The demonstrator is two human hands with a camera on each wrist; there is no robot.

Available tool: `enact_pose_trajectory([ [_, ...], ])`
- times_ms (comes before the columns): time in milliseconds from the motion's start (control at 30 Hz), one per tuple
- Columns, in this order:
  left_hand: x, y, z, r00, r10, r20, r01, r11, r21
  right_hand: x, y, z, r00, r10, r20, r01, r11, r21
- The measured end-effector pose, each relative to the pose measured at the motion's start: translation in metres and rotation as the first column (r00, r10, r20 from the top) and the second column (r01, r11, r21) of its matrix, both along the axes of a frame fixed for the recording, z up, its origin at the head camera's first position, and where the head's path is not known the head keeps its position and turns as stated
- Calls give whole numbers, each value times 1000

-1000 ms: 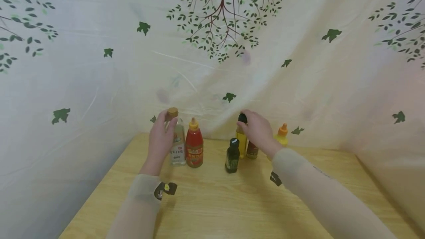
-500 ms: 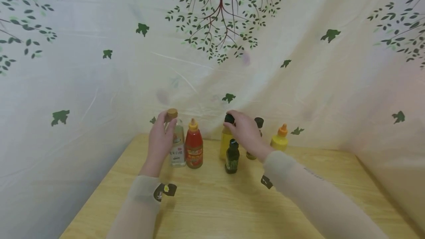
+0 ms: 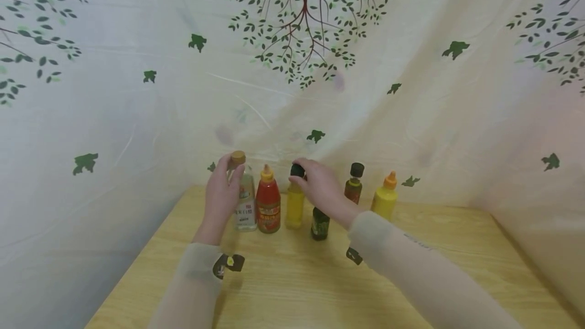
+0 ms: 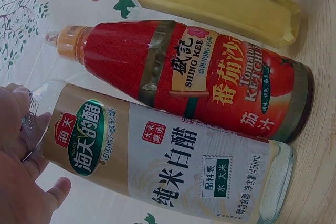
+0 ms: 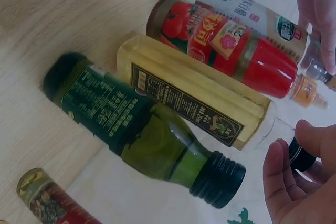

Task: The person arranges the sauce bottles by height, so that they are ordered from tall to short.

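Observation:
My left hand holds the neck of the clear white-vinegar bottle, below its tan cap. Beside that bottle stands the red ketchup bottle, upright with a yellow nozzle. To the ketchup's right, my right hand grips the black cap of the yellow oil bottle between thumb and fingers. In the right wrist view the oil bottle lies between the ketchup and a dark green bottle. My right forearm and hand partly cover the green bottle in the head view.
Behind my right hand stands a dark-capped bottle with a red label. Further right is a yellow squeeze bottle with an orange nozzle. The wooden table meets a leaf-patterned curtain behind the bottles.
My right hand has moved the oil bottle left, from behind the green bottle to beside the ketchup. The dark-capped bottle has come into fuller view. My left hand has kept its hold.

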State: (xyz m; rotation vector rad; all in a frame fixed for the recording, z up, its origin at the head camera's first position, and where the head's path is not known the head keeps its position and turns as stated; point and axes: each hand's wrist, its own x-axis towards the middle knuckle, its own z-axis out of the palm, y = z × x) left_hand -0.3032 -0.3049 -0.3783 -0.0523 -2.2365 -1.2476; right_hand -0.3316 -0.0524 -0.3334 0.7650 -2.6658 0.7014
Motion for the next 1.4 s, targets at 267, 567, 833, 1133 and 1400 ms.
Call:
enact_pose_trajectory([
  [267, 1, 1, -1, 1000, 3, 3, -3, 1000, 2, 5, -6, -1, 997, 10, 74, -9, 1000, -6],
  [567, 2, 2, 2, 1000, 2, 3, -2, 1000, 6, 2, -8, -2, 997, 6, 73, -6, 1000, 7],
  [833, 1, 0, 0, 1000, 4, 4, -4, 1000, -10, -1, -1, -2, 993, 15, 115, -11, 999, -38],
  [1133, 1, 2, 1, 1000, -4, 1, 4, 1000, -5, 1, 38, 16, 999, -43, 28, 44, 998, -34],
  [1400, 3, 2, 1, 1000, -2, 16, 2, 1000, 0, -6, 85, 25, 989, -145, -37, 145, 989, -3],
])
